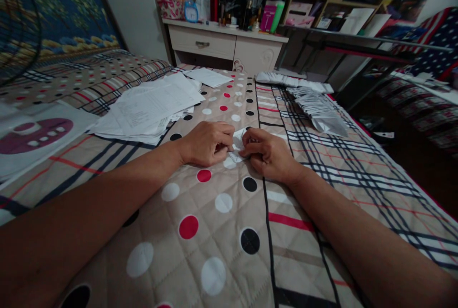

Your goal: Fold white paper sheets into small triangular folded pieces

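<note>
A small folded piece of white paper (236, 144) lies on the quilted bedspread (229, 231), pinched from both sides. My left hand (207, 143) curls its fingers closed on the paper's left edge. My right hand (267, 154) grips the right edge with bent fingers. Both hands rest on the bed, almost touching each other, and most of the paper is hidden between them.
A loose pile of white sheets (150, 107) lies to the left beyond my hands. A row of grey-white packets (317, 107) is stacked to the right. A printed poster (32, 133) lies at far left. A dresser (222, 45) with clutter and shelves (332, 2) stand behind the bed.
</note>
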Motion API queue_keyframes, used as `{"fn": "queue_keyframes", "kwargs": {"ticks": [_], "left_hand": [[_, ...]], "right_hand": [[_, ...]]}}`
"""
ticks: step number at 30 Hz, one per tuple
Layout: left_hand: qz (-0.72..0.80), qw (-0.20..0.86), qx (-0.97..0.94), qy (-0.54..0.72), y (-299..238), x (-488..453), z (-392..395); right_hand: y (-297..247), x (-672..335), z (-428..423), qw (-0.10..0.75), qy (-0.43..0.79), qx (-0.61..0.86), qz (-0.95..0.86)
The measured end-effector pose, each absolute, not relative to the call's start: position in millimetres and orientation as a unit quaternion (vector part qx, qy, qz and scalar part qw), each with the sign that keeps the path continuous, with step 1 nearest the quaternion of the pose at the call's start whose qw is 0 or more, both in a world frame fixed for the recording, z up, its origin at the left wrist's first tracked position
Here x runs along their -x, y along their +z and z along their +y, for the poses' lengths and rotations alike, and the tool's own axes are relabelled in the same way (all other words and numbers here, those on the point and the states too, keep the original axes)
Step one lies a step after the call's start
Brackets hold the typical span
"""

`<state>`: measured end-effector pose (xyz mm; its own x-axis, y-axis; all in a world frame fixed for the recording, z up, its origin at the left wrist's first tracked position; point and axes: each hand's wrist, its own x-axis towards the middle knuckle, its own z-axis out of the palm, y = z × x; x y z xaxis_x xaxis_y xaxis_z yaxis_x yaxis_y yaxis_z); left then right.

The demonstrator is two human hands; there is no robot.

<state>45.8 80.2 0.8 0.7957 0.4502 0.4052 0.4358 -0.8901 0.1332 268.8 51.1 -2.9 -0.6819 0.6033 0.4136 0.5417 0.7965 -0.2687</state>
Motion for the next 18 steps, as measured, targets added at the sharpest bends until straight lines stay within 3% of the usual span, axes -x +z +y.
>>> {"fn": "queue_keyframes", "kwargs": {"ticks": [12,18], "left_hand": [[0.436,0.168,-0.844,0.263,-9,-54,86],[0.436,0.276,-0.804,0.297,-11,-59,81]], "right_hand": [[-6,-265,49,0.299,0.084,0.371,-0.875],[-10,-267,55,0.349,0.095,0.388,-0.848]]}}
